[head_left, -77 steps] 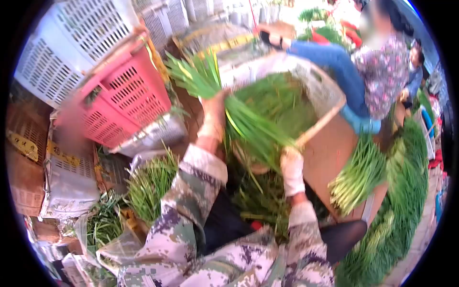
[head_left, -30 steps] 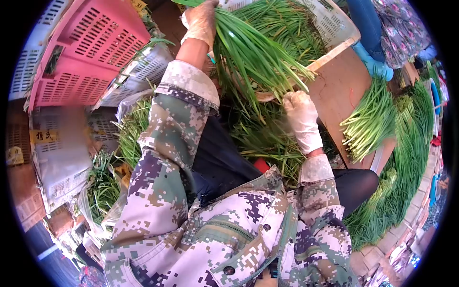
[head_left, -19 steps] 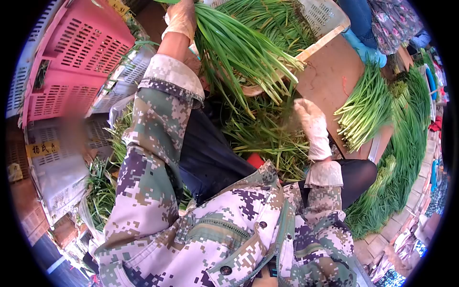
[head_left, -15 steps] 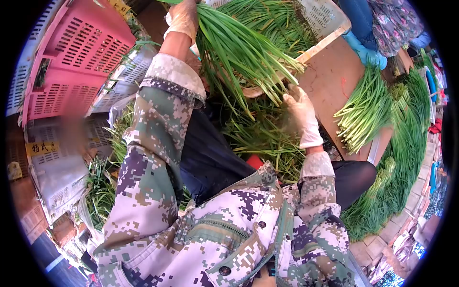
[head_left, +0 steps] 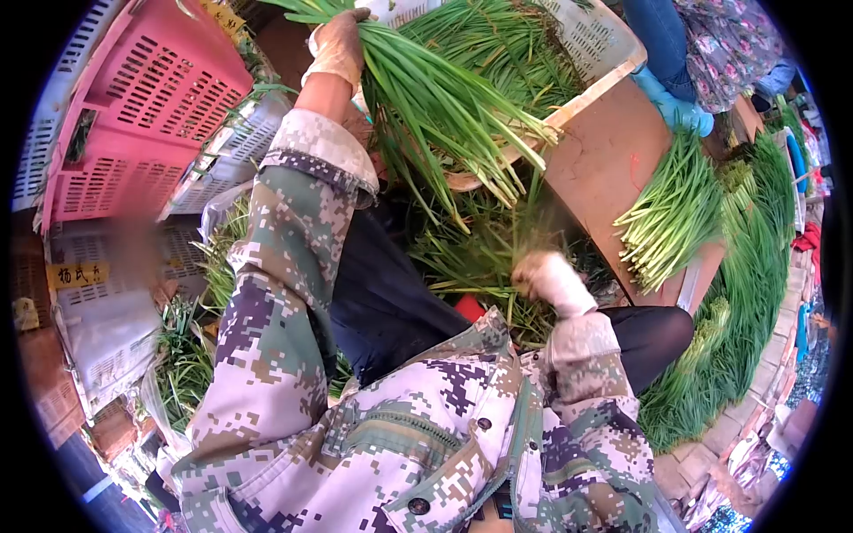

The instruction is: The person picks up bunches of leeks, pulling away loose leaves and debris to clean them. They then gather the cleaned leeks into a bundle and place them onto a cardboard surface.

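I see left hand [head_left: 338,44] raised, grip clamped round chive bunch [head_left: 444,98] near its top end. Leaves fan down-right, tips over rim of white basket [head_left: 613,44]. Right hand [head_left: 546,280] low among loose greens [head_left: 471,253], blurred; cannot tell its grip. Room tight: pink crate [head_left: 142,107] close left, brown table [head_left: 604,169] edge just right. Trimmed pile [head_left: 666,209] lies on table; another person's blue glove [head_left: 675,102] beyond.
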Tool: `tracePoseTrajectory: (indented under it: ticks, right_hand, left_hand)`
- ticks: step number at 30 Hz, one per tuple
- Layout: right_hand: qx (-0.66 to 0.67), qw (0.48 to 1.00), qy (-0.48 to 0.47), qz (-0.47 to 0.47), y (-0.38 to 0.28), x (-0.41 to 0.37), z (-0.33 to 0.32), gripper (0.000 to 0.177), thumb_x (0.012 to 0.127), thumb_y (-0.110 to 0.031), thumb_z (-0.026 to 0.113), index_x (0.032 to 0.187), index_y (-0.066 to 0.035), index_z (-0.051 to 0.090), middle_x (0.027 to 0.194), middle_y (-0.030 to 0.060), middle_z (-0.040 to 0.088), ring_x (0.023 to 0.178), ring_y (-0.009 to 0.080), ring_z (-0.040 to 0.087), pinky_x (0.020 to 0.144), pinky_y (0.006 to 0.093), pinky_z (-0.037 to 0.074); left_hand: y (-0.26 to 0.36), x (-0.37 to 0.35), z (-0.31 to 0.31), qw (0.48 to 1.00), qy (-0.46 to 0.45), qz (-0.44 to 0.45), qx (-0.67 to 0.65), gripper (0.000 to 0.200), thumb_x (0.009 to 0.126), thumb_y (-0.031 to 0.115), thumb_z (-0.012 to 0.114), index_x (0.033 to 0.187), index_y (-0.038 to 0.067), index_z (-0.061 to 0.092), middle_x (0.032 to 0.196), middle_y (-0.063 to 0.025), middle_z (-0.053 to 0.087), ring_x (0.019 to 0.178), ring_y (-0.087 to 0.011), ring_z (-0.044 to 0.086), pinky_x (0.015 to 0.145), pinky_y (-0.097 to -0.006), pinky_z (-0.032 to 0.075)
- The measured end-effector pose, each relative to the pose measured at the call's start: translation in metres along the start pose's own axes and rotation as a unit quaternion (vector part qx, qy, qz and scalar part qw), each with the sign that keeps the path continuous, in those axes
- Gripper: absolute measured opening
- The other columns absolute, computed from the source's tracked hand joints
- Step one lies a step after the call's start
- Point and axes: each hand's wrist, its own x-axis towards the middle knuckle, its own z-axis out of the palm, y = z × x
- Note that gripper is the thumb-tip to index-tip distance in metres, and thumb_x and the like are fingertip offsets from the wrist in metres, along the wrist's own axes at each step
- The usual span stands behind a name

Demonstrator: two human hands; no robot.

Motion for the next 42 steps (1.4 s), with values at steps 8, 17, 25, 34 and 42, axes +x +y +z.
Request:
tracePoseTrajectory:
  ticks: [8,17,25,34,42]
  right_hand:
    - [-0.254,0.909,0.325,-0.055,-0.081,0.001,-0.058,0.019,0.083,-0.018,0.065,0.095,-0.004,0.068,0.071,0.0114,0.066,0.066,0.0261,0.062,0.067,0.0367,0.049]
    - [-0.204,0.962,-0.092,0.154,-0.114,-0.006,-0.044,0.028,0.082,-0.033,0.062,0.09,-0.009,0.071,0.084,0.015,0.068,0.079,0.0317,0.065,0.073,0.0383,0.051]
    - [-0.097,0.943,0.313,0.059,-0.064,-0.002,-0.068,0.011,0.088,-0.008,0.061,0.097,-0.006,0.067,0.079,0.005,0.067,0.069,0.0135,0.061,0.066,0.0278,0.049]
    - [0.149,0.924,0.35,0.036,-0.1,0.014,-0.141,0.011,0.087,-0.006,0.061,0.096,-0.003,0.067,0.085,0.0018,0.067,0.079,0.0082,0.059,0.074,0.0229,0.047]
    - [0.154,0.935,0.318,0.03,-0.093,0.028,-0.111,0.033,0.086,-0.008,0.065,0.118,-0.005,0.057,0.109,0.0087,0.064,0.101,0.0169,0.06,0.087,0.027,0.046]
  left_hand:
    - [0.003,0.011,-0.009,0.98,-0.125,-0.088,-0.127,0.013,0.088,0.012,0.056,0.092,0.0,0.059,0.08,-0.0099,0.063,0.069,-0.026,0.062,0.067,-0.0394,0.055]
    - [0.011,0.005,-0.009,0.956,-0.186,-0.078,-0.213,0.017,0.088,0.011,0.055,0.095,-0.004,0.059,0.083,-0.0145,0.062,0.073,-0.0303,0.06,0.074,-0.0427,0.052]
    - [0.016,0.003,-0.005,0.96,-0.164,-0.077,-0.215,0.02,0.087,0.017,0.056,0.087,-0.003,0.057,0.075,-0.0156,0.06,0.073,-0.0341,0.059,0.073,-0.0456,0.051]
    - [0.041,-0.043,0.002,0.949,-0.153,-0.006,-0.274,0.014,0.082,0.013,0.059,0.087,0.0,0.057,0.076,-0.0121,0.058,0.072,-0.0315,0.057,0.073,-0.0433,0.05]
    - [0.057,-0.058,-0.022,0.836,-0.467,0.023,-0.287,0.023,0.092,0.028,0.049,0.082,0.007,0.048,0.074,-0.0049,0.05,0.071,-0.0216,0.052,0.067,-0.0345,0.042]
